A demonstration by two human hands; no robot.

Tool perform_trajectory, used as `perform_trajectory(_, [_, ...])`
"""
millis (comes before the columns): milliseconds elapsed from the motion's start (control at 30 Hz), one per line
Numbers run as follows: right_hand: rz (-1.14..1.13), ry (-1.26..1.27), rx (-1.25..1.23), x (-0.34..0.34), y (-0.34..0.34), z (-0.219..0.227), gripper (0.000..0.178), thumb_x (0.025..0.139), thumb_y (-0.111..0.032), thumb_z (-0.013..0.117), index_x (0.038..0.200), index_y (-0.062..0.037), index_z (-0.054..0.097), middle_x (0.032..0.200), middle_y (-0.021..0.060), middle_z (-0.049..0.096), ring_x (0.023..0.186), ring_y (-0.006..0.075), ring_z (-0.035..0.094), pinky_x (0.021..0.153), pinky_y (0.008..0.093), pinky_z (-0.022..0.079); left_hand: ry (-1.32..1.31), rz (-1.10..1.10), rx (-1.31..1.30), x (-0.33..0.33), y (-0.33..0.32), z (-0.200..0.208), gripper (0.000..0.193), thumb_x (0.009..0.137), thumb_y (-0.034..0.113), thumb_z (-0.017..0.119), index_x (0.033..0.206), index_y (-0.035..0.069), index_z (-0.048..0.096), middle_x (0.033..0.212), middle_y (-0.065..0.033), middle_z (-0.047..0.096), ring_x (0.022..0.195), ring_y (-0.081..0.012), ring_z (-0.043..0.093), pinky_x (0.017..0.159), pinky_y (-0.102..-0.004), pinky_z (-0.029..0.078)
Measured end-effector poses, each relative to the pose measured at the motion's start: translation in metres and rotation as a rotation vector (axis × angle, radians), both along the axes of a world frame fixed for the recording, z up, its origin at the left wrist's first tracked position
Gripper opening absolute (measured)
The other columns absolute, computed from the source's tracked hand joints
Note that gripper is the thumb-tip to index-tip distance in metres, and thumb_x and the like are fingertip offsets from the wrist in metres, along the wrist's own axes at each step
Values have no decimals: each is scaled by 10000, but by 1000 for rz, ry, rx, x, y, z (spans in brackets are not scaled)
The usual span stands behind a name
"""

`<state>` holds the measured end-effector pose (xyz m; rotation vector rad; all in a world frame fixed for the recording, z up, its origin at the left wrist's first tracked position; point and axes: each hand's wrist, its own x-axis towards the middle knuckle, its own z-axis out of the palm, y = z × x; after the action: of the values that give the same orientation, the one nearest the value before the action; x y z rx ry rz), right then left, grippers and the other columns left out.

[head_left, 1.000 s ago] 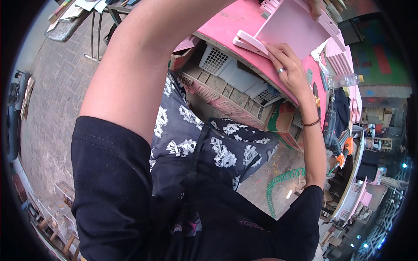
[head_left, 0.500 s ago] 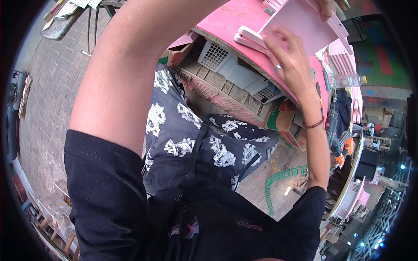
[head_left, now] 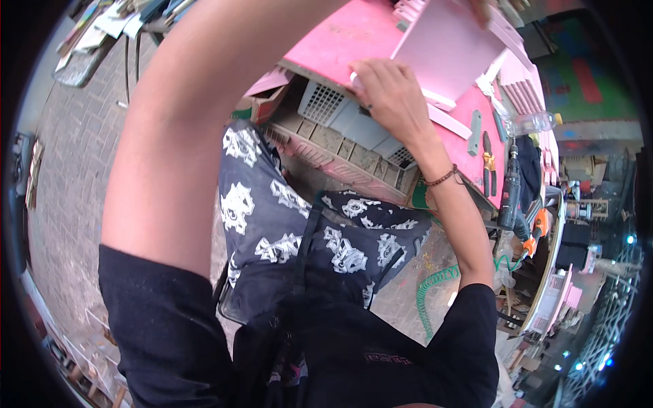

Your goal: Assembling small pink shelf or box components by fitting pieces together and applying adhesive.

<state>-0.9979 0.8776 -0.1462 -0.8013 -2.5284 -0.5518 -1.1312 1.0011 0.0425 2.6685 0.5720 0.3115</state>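
A flat pink panel (head_left: 445, 51) with pink strips along its edges stands tilted over the pink tabletop (head_left: 340, 37). Most of my left hand (head_left: 480, 11) is beyond the top of the picture; its fingers are bent over the panel's far edge. My right hand (head_left: 393, 98) is closed around a pale pink strip (head_left: 450, 124) at the panel's near edge. One end of the strip peeks out past my fingers, and the other reaches right over the table. My palm hides its middle.
On the table's right lie a flat grey-green bar (head_left: 475, 132), pliers (head_left: 488, 163), a power drill (head_left: 510, 187) and a clear plastic bottle (head_left: 534, 124). Stacked pink slats (head_left: 522, 95) stand behind. Below are a white crate (head_left: 323, 102) and a coiled green hose (head_left: 435, 275).
My right hand has moved left and its spread fingers have closed around the strip. The panel has shifted a little left, my left hand with it. Pliers and bar have come into view.
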Motion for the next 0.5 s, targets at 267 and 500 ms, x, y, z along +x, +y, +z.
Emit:
perform_trajectory(267, [465,-66,-47,7,-71,38,270,883,-301,665,1055,-104,599,964,42,660,892,208,635,792,353,504,-263,144,-397,-82,-53,-19,512,912,356,627,1311,36,598,1241,-110,629,1033,-183,607,919,-288,459])
perform_trajectory(500, [569,93,-247,-38,-209,79,200,783,-195,574,884,-22,578,726,0,491,672,129,518,562,270,366,-732,184,-950,-129,-179,-78,753,979,566,386,1407,-51,446,1057,-140,656,769,-110,598,639,-216,460])
